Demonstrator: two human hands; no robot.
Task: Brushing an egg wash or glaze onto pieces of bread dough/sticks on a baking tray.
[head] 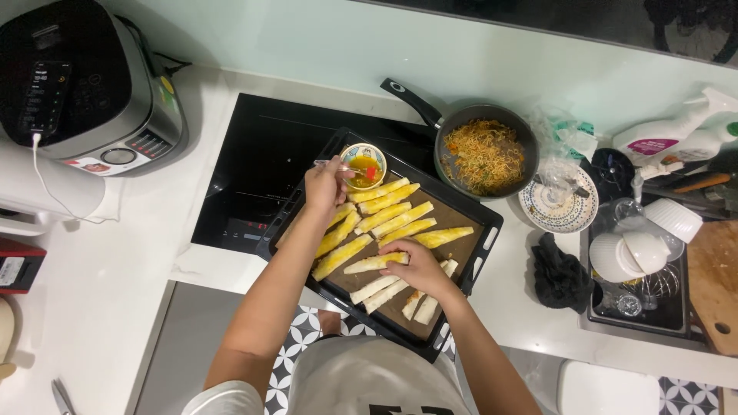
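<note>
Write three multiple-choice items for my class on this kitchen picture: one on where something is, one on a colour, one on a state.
1. Where does the small bowl of yellow liquid stand?
A. at the far corner of the baking tray
B. inside the frying pan
C. in the dish rack

2. What colour is the cloth lying right of the tray?
A. white
B. black
C. red

3. What is the right hand doing?
A. gripping the pan handle
B. hanging free
C. resting on a pale roll on the tray

Answers:
1 A, the bowl sits at the tray's far corner, by the left hand.
2 B, the crumpled cloth is black against the white counter.
3 C, the fingers lie on a roll in the middle of the tray.
</note>
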